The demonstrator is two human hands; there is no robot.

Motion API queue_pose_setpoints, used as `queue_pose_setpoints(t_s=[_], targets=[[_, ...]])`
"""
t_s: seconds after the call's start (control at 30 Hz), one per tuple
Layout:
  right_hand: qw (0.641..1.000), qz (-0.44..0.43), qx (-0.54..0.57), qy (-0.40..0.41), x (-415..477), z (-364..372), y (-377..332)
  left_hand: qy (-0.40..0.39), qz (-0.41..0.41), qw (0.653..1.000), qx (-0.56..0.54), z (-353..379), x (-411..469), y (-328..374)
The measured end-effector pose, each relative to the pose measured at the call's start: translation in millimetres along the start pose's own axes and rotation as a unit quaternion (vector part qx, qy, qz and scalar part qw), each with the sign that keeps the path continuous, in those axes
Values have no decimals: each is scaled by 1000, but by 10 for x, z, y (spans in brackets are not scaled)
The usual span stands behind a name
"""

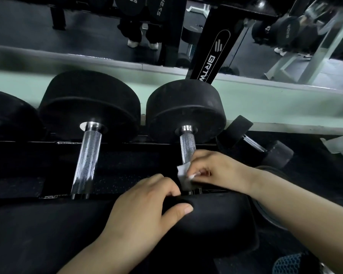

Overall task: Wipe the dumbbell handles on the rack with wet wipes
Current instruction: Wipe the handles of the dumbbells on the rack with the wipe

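The white wipe (183,177) sat against the near end of the right-hand dumbbell's handle (188,147), pinched in the curled fingers of the right hand (212,171). Just beside it, the left hand (145,206) gripped the top edge of that dumbbell's near head (216,218), fingers curled over it. A second handle (86,161) lay further left on the black rack (127,153).

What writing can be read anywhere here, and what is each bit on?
"BRTW": white letters on the black rack upright, the rest hidden behind a dumbbell head.
"25K": upside down on the top-edge dumbbell end, cut off.
"10KG": reversed, faint, on the mirrored dumbbell end at right.
Number on the second top-edge dumbbell end: unreadable.
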State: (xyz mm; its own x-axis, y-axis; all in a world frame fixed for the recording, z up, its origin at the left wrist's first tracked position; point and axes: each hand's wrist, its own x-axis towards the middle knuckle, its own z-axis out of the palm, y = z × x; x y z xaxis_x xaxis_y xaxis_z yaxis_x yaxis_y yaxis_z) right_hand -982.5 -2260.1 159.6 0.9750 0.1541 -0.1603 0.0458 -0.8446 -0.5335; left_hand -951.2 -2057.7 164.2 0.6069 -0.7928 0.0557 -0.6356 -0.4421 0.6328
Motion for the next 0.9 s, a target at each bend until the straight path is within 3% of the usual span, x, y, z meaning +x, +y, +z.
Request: queue_pose_setpoints(t_s=[0.2, 0.27, 0.4, 0.47, 0.57, 0.67, 0.83, 0.9], targets=[[970, 92, 30, 225, 346, -81, 161, 4, -13, 1000, -21, 24, -13, -29], [971, 94, 45, 214, 310, -63, 154, 9, -22, 999, -23, 39, -15, -57], [997, 40, 39, 46, 3, 0, 67, 11, -24, 999, -22, 50, -7, -65], [998, 38, 54, 2, -55, 9, 50, 10, -21, 1000, -10, 46, -5, -65], [982, 88, 137, 93, 4, -33, 130, 0, -31, 999, -19, 39, -8, -59], [916, 158, 271, 251, 65, -83, 304, 0, -29, 999, -31, 31, -2, -55], [853, 170, 450, 200, 157, 54, 336, 6, -42, 997, -57, 44, 0, -38], [862, 172, 451, 152, 82, 63, 291, 12, -40, 997, -60, 49, 0, -43]])
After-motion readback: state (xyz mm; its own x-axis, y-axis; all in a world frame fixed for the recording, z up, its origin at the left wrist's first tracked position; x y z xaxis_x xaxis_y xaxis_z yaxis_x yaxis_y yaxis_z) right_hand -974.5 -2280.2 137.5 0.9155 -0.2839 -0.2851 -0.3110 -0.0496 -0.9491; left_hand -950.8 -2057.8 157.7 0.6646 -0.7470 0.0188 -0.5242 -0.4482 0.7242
